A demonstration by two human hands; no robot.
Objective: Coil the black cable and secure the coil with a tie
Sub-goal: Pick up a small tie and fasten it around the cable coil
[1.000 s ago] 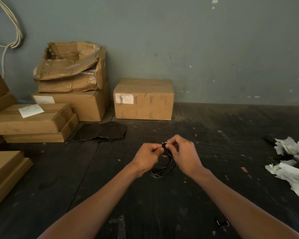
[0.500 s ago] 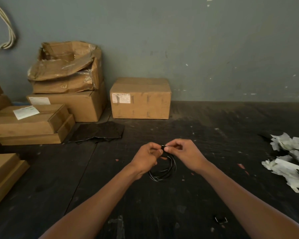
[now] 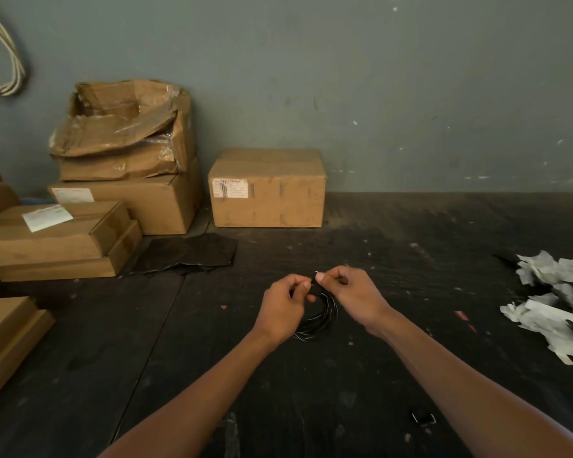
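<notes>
**Me:** Since both my hands meet at the top of the coil, that's where the work is rn. Left hand [image 3: 283, 300] has thumb and fingers curled, pinching the top of the black cable coil [image 3: 321, 317]. Right hand [image 3: 351, 294] pinches a small dark bit at the same spot, prob the tie [image 3: 315, 278], w/ a tiny pale tip poking up. Too small to say if it's wire or strap.

**Helper:** Where's the coil itself?

**Me:** Hanging below and between my hands, over the dark table [image 3: 411, 375]. Can't tell if the bottom loops touch the surface. Looks like several thin loops, glossy.

**Helper:** How's it going to handle?

**Me:** Light, I'd judge, and soft but springy. Thin cable like that wants to fan out if I ease the pinch. Glossy jacket, so prob a bit slippery too. Not fragile, tho I wouldn't kink it hard.

**Helper:** So hold where?

**Me:** Right at the bundle point, all loops together, left hand close beside the tie so nothing slides. Right hand does the twisting or cinching. Coiling looks done; tie seems not yet finished.

**Helper:** Anything in the way?

**Me:** No. Closed cardboard box [image 3: 267, 190] sits well back by the wall, white paper scraps [image 3: 556, 302] far off on my right, small clip-like thing [image 3: 422, 418] near my right forearm.
</notes>
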